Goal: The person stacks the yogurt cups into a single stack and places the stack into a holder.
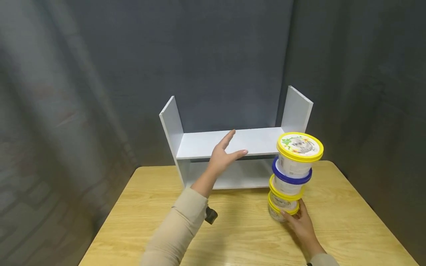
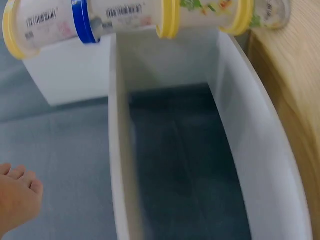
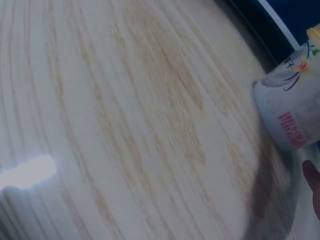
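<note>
A stack of several round white tubs stands on the table at the right, leaning slightly rightward toward the top. The top tub (image 1: 294, 168) has a yellow lid with a printed label. Under it comes a tub with a blue lid (image 1: 277, 173), then yellow-lidded ones down to the bottom tub (image 1: 275, 214). My right hand (image 1: 303, 223) grips the stack low down, thumb in front and fingers round the right side. My left hand (image 1: 221, 159) hovers before the shelf, fingers and thumb spread, holding nothing. In the left wrist view its fingers (image 2: 20, 182) appear apart from the tubs.
A white two-level shelf unit (image 1: 229, 142) with upright side panels stands at the table's back, left of and behind the tubs. The wooden table (image 1: 139, 218) has its far edge near the shelf. Grey curtains (image 1: 216, 66) surround it at the back and sides.
</note>
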`<state>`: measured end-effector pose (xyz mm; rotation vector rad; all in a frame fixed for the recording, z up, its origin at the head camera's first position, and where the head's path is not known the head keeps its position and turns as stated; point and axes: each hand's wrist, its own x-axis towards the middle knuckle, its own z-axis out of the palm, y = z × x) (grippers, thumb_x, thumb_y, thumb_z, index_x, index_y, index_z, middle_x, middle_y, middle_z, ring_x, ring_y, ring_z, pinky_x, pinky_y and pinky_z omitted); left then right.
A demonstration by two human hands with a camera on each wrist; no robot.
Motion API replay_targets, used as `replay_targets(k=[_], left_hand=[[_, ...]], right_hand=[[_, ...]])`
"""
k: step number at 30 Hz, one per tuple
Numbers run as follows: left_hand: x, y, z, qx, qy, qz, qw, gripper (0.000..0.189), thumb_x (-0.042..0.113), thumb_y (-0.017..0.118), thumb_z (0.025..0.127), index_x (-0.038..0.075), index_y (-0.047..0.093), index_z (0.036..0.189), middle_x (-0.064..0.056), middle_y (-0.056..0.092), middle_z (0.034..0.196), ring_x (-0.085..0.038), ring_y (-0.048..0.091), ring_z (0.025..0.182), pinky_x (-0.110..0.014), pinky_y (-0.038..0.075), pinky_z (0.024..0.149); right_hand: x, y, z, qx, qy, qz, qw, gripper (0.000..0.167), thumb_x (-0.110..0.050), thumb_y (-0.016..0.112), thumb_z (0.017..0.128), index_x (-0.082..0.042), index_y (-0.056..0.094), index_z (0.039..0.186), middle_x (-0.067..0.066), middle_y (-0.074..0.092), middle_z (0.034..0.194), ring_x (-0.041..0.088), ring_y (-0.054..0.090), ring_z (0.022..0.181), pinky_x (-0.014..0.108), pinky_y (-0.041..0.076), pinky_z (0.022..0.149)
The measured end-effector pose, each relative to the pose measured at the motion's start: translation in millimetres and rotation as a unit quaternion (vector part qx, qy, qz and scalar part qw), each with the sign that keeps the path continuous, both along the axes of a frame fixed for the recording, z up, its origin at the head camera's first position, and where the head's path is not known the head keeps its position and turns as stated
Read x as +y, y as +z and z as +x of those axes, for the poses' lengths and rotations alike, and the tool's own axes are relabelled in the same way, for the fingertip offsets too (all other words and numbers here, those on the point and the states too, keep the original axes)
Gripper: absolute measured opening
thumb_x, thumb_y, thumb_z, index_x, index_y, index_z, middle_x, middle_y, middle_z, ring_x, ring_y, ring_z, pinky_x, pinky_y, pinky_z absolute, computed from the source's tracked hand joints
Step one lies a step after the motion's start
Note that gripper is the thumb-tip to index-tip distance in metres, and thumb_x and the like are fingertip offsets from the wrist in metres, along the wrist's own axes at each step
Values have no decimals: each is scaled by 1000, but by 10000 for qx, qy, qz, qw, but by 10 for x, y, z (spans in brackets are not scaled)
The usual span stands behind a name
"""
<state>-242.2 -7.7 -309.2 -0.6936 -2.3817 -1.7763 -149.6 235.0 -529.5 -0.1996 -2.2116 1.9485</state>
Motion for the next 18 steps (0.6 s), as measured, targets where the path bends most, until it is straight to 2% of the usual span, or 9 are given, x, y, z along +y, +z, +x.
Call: replay_targets(k=[3, 6, 11, 14, 18], left_hand=[[-177, -83, -22, -15, 51, 204, 9998, 73, 34, 69, 71, 24, 33, 133, 10, 30, 135, -9, 23, 124, -36, 21, 100], [-331, -179, -31, -46, 214, 345, 9992, 72, 32, 69, 72, 19, 33, 133, 7, 31, 135, -13, 24, 124, -37, 22, 100], [-553, -293, -46, -153, 622, 536, 9965, 69, 24, 68, 74, 12, 34, 132, 0, 34, 135, -18, 28, 123, -33, 22, 100], [-692, -336, -44, -245, 863, 569, 9943, 67, 22, 68, 74, 11, 35, 132, -3, 34, 135, -19, 28, 123, -31, 22, 101], [-919, -368, -32, -254, 1323, 688, 9885, 66, 21, 68, 74, 9, 37, 131, -7, 35, 133, -20, 29, 123, -30, 23, 100]], right_hand=[[22, -31, -17, 139, 41, -173, 9997, 86, -18, 61, 81, -22, -2, 139, 25, 25, 131, 38, 31, 114, 48, 32, 91], [34, -82, -12, 190, -38, -157, 9997, 84, -17, 61, 80, -23, 2, 140, 21, 30, 128, 30, 39, 108, 37, 41, 84], [27, -33, 22, 75, -90, 288, 9995, 84, -23, 61, 81, -22, 1, 140, 25, 30, 125, 33, 38, 105, 30, 42, 79], [19, 7, 33, 20, -176, 478, 9987, 82, -21, 60, 82, -20, 2, 140, 27, 33, 121, 34, 42, 101, 24, 43, 73], [15, 30, 8, -133, -19, 413, 9991, 85, -23, 60, 82, -20, -2, 139, 26, 30, 125, 36, 39, 105, 31, 44, 77]])
